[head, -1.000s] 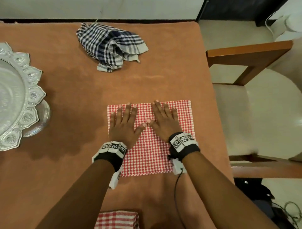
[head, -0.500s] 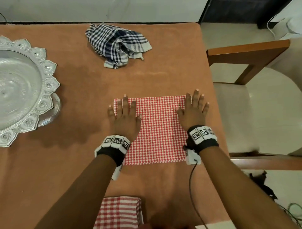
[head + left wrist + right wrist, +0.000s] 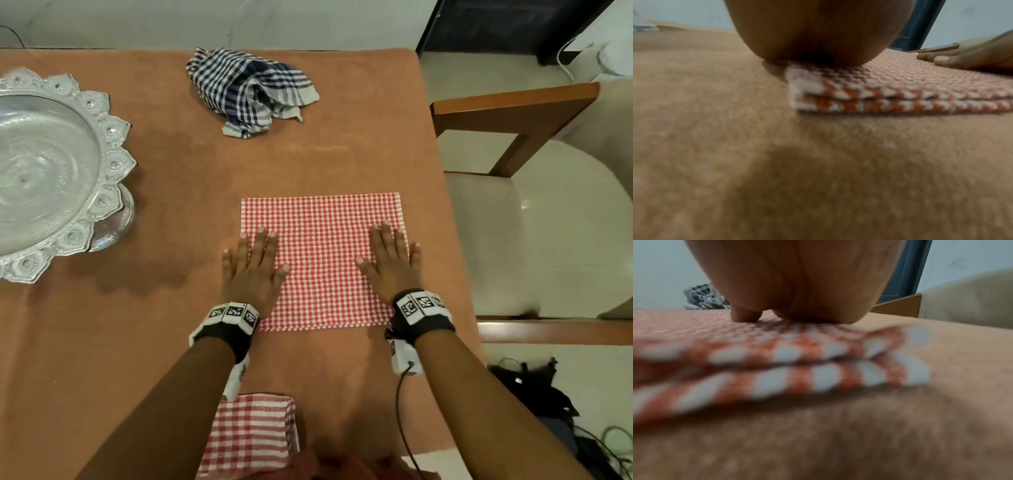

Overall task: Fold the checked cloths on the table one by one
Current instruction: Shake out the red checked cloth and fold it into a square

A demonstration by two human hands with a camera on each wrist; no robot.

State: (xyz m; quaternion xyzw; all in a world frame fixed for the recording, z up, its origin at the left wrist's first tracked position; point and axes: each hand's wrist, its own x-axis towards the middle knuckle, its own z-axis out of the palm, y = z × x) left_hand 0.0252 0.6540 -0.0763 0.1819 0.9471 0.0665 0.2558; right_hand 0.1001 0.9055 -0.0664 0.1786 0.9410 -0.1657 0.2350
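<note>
Checks in broad red and white mark the folded cloth (image 3: 251, 435) lying nearest the person, at the front edge of the desk (image 3: 102, 342), which is covered in a rust-orange fabric. Just beyond it, both forearms reach forward, each with a black wrist band carrying white coded tags. The left hand (image 3: 252, 269) lies flat, fingers straight and slightly spread, on the left edge of a small-checked red and white cloth (image 3: 322, 260); its outer fingers overhang onto the desk. The right hand (image 3: 390, 263) rests the same way on the cloth's right edge, palm down, fingers straight. The two hands are well apart. That cloth lies squared and flat (the wrist views show two layers stacked at its near edge). To the far left stands an ornate silver metal dish with a scalloped rim (image 3: 113, 164) on a glass foot. Farther back, near the desk's far edge, a crumpled navy and white checked cloth (image 3: 246, 85) lies in a heap. A wooden chair with a cream seat (image 3: 513, 109) stands to the right of the desk.
</note>
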